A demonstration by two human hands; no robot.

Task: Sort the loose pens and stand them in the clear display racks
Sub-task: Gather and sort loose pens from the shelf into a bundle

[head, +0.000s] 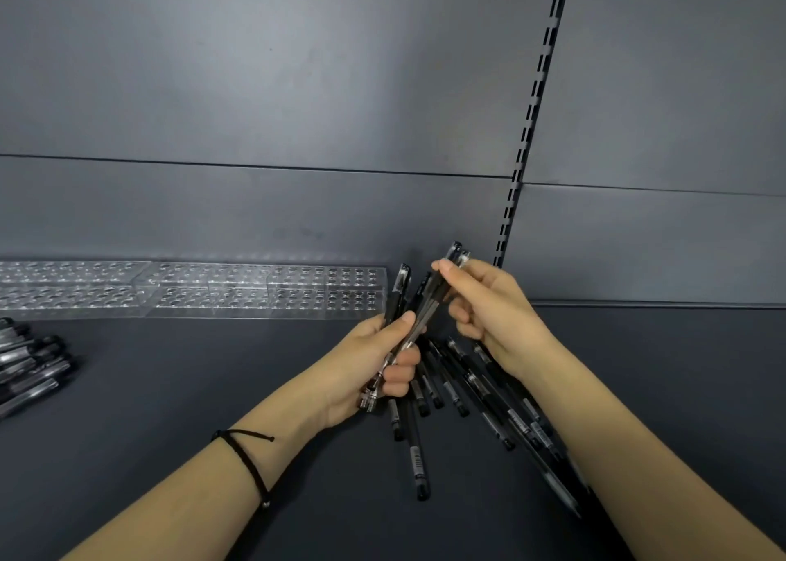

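At the left edge of the frame, a heap of black-capped, clear-barrelled pens (29,360) lies on the dark grey shelf (170,390). Behind it, along the back panel, stand the clear acrylic display racks (191,290) with their rows of round holes; no pen shows in them. Right of centre, the left hand (374,360) has its grip curled round a slanting bundle of black pens (419,318). The right hand (489,305) pinches the bundle's upper ends between thumb and fingers. Beneath both hands, loose black pens (451,390) fan out on the shelf.

The smooth barrels are gathered in one fist, so a slackened grip while pulling one pen free would likely let others slide out onto the fan below. The racks look light, and a hard push into a hole could shove them out of line.
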